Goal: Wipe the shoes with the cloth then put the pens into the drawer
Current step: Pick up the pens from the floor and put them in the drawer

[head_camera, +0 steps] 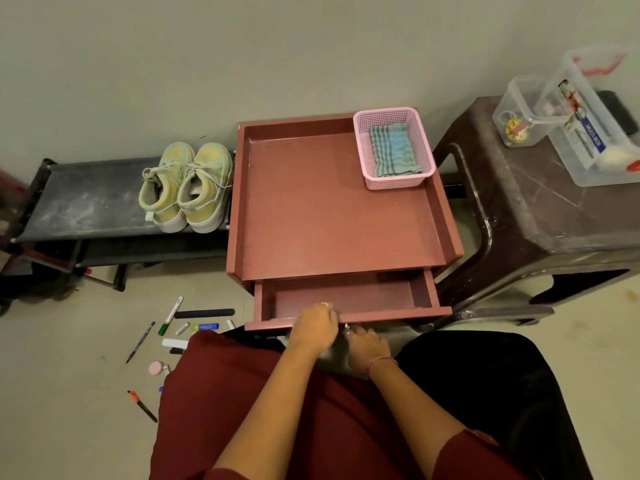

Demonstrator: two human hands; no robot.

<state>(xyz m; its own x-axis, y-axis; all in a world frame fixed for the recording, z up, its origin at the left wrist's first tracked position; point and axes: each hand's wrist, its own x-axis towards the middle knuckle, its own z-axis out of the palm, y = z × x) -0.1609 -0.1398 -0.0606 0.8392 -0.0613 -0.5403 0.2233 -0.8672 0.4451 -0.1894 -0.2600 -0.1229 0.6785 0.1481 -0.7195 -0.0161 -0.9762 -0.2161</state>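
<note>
A pair of pale green shoes (187, 188) stands on a low black rack (86, 202). The checked cloth (393, 150) lies folded in a pink basket (381, 183) at the back right of the maroon table (329, 209). Its drawer (346, 296) is pulled open and looks empty. My left hand (317, 327) grips the drawer's front edge, fingers curled over it. My right hand (369, 344) is just below the front panel, fingers at a small metal fitting. Several pens and markers (169, 315) lie scattered on the floor to the left.
A brown plastic stool (536, 209) stands right of the table, carrying clear plastic containers (588, 133). A small pink round item (156, 368) lies among the pens. My lap in dark red cloth fills the foreground. The wall is close behind the furniture.
</note>
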